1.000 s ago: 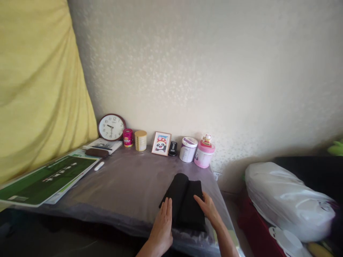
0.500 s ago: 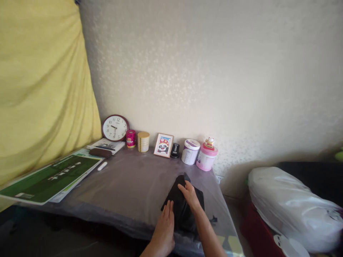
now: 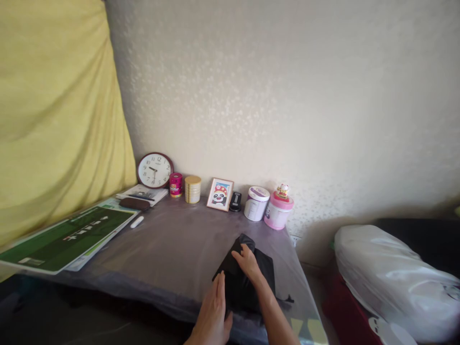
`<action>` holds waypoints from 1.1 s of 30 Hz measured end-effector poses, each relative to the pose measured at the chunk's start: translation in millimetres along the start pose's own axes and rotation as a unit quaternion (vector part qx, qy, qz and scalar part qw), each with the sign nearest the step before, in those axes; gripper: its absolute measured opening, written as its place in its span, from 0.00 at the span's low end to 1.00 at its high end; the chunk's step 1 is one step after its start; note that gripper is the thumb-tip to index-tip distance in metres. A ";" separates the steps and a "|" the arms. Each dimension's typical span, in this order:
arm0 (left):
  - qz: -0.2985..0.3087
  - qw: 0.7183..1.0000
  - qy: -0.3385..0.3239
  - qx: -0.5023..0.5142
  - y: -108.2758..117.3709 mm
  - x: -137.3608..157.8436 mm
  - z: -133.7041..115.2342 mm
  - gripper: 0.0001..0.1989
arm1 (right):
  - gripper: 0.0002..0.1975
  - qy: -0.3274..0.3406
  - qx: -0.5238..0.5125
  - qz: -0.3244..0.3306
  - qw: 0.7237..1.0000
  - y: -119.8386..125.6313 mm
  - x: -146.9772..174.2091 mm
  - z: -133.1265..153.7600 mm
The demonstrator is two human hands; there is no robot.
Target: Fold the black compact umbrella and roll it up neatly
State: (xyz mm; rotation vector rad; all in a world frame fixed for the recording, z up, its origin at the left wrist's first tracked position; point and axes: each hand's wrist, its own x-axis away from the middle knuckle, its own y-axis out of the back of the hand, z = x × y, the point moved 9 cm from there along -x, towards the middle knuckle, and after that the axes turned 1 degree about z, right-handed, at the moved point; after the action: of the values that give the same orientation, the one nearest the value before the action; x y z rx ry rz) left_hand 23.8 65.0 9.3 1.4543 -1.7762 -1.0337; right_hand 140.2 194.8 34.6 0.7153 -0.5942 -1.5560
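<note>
A black piece of thin, folded fabric [image 3: 264, 268] lies on the front right of the table; its exact kind I cannot make out. My right hand [image 3: 248, 263] is on its upper part, thumb and fingers closing on a raised, bunched fold at the far end. Along the near left edge rests my left hand [image 3: 213, 304], its fingers straight and held together, with the thumb low beside the fabric. A small black strap-like end [image 3: 287, 300] sticks out on the right.
A plastic-covered table [image 3: 172, 254] stands against the wall. Along its back are a clock [image 3: 155, 170], a red can [image 3: 176, 185], a yellow-lidded can [image 3: 193, 190], a panda picture [image 3: 220, 194] and two tubs [image 3: 256, 205]. Green board [image 3: 79, 235] lies left; white bag [image 3: 391, 278] sits right.
My right hand has shifted slightly left and nearer, and the fabric's far corner is now bunched over. My left hand has moved slightly left, still flat at the edge.
</note>
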 end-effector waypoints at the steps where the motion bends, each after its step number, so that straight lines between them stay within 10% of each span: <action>1: -0.022 1.000 0.000 -0.008 5.0 1.9 0.8 0.41 | 0.17 0.002 0.000 0.006 1.000 0.1 1.4 2.7; 8: -0.040 0.995 -0.079 -0.041 16.5 -1.5 -18.7 0.39 | 0.14 0.072 -0.080 0.131 0.986 -13.6 17.0 31.8; 24: 0.087 0.994 0.002 -0.062 -11.5 -17.4 -14.5 0.50 | 0.14 0.291 0.063 0.044 0.953 -1.0 42.0 50.8; 33: 0.113 0.991 0.019 -0.063 -15.0 -20.5 -13.8 0.52 | 0.16 0.229 0.134 0.018 0.964 -3.9 -12.1 26.0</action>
State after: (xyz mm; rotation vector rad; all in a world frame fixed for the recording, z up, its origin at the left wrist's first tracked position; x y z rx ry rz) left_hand 47.1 81.2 3.7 1.1589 -1.7676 -0.9758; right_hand 119.0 206.4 50.5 1.2226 -0.4671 -1.2269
